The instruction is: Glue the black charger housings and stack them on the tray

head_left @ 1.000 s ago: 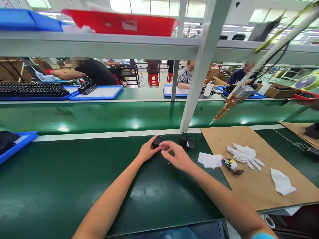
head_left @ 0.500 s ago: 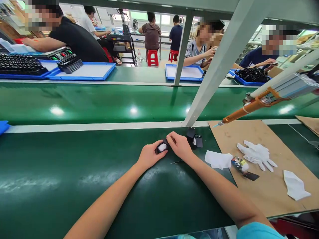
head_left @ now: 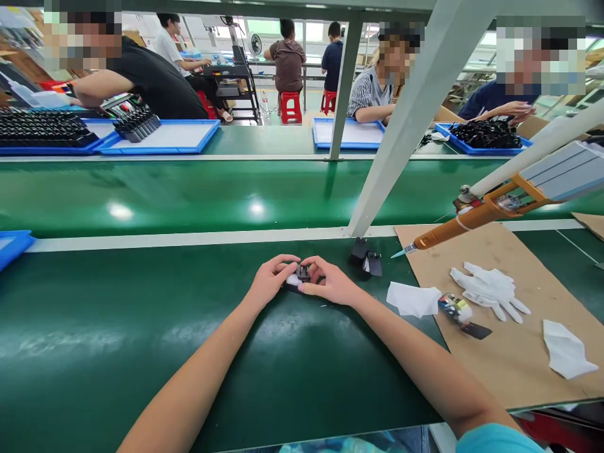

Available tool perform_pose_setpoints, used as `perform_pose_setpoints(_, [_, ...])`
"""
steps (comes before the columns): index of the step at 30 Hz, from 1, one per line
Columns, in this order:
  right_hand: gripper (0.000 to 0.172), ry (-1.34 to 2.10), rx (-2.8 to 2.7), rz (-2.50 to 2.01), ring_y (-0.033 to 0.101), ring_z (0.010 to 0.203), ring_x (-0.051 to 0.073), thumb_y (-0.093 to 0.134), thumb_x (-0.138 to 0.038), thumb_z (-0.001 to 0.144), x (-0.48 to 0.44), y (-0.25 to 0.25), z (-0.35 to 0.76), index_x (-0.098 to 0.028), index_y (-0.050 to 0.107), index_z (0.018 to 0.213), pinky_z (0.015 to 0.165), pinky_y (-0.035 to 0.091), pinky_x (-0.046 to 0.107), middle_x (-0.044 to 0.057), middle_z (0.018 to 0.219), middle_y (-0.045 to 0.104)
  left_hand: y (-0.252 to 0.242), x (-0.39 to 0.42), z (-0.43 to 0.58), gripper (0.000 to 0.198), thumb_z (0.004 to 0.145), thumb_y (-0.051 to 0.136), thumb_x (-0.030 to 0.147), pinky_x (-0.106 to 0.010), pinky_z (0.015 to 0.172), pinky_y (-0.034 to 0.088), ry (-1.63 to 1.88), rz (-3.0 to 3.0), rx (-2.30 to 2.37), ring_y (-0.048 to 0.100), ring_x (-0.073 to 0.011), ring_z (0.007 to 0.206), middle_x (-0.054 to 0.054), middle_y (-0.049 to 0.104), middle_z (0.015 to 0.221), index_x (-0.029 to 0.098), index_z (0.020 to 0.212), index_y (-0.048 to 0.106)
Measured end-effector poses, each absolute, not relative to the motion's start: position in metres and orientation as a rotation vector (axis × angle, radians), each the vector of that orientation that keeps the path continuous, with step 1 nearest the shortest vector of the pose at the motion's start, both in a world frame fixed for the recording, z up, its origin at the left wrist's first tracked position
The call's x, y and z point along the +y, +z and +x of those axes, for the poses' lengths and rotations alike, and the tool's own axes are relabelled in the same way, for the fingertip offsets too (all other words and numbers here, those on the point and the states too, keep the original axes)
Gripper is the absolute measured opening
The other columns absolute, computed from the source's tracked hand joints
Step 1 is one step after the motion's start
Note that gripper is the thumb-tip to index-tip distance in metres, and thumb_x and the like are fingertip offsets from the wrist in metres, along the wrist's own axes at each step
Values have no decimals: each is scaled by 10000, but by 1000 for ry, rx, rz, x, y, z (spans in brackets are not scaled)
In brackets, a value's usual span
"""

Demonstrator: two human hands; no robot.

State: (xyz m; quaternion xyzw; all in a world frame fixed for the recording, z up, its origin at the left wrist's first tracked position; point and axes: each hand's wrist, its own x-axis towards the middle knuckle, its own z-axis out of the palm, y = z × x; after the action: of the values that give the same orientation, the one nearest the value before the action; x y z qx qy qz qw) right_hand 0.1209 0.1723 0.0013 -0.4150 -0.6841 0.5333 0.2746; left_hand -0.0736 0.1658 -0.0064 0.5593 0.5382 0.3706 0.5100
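Between my two hands is a small black device with a white patch (head_left: 294, 279), low over the green bench. My left hand (head_left: 270, 281) grips its left side, thumb and fingers closed on it. From the right, my right hand (head_left: 330, 281) pinches the same device by its dark upper part. The fingers cover much of it, so its exact kind does not show. Just beyond my right hand lie black box-like parts (head_left: 365, 257). A white cloth (head_left: 413, 300) is to the right of my right forearm.
A brown board (head_left: 472, 371) on the right bears a white glove (head_left: 493, 290), a small colourful item (head_left: 455, 308) and another white cloth (head_left: 569, 349). An orange dispenser (head_left: 453, 231) hangs above it. A slanted metal post (head_left: 401, 138) rises behind my hands. Several people sit beyond the green belt (head_left: 189, 195).
My hands have shifted slightly left with the device, which has been turned. My right hand has come down around its right side. Some people opposite have moved their arms.
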Motion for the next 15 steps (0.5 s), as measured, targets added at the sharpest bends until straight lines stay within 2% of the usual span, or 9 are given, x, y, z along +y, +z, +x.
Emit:
perform_pose_setpoints(2, [550, 1448, -1910, -1084, 597, 689, 100, 749, -451, 691, 173, 2, 125, -245, 523, 1148, 621, 530, 246, -7, 907, 570, 0, 165, -83, 414, 850, 550, 522, -216, 506, 390, 801, 1437, 1292, 555, -127, 612, -41, 702, 807, 177, 1012, 711])
perform_pose_setpoints(3, [553, 1442, -1924, -1083, 596, 700, 100, 741, -452, 701, 174, 3, 126, -244, 514, 1160, 637, 531, 254, 4, 940, 574, 4, 164, -87, 404, 849, 553, 517, -226, 546, 432, 737, 1518, 1270, 591, -147, 703, -61, 708, 953, 193, 1027, 717])
perform_pose_setpoints(6, [535, 1438, -1926, -1095, 611, 731, 109, 710, -473, 731, 175, 4, 127, -239, 513, 1170, 693, 537, 282, 17, 973, 584, 12, 160, -97, 451, 777, 662, 473, -272, 674, 517, 553, 1801, 1204, 616, -199, 931, -70, 569, 1313, 263, 1177, 657])
perform_pose_setpoints(8, [501, 1447, -1896, -1104, 622, 729, 111, 674, -496, 761, 176, 5, 126, -241, 527, 1167, 718, 543, 301, 22, 996, 597, 11, 158, -97, 486, 724, 723, 443, -316, 756, 533, 522, 1976, 1263, 614, -225, 987, -73, 554, 1324, 260, 1167, 646])
perform_pose_setpoints(11, [446, 1412, -1786, -1130, 648, 772, 123, 515, -517, 869, 173, 8, 127, -238, 500, 1217, 732, 559, 318, 53, 1104, 593, 7, 153, -90, 398, 760, 702, 422, -354, 810, 522, 622, 2163, 1464, 634, -231, 930, -66, 679, 1091, 235, 1108, 655])
perform_pose_setpoints(12, [442, 1387, -1744, -1141, 657, 818, 133, 453, -514, 901, 170, 9, 129, -236, 478, 1243, 742, 563, 321, 67, 1147, 580, 7, 151, -87, 381, 787, 682, 395, -353, 815, 520, 699, 2209, 1510, 638, -226, 913, -63, 693, 1074, 238, 1132, 644])
perform_pose_setpoints(15, [437, 1298, -1736, -1174, 655, 913, 158, 377, -499, 937, 158, 10, 136, -227, 464, 1268, 810, 554, 352, 84, 1179, 576, 16, 143, -80, 385, 844, 616, 269, -348, 867, 509, 1005, 2341, 1539, 640, -211, 950, -57, 665, 1225, 266, 1228, 594])
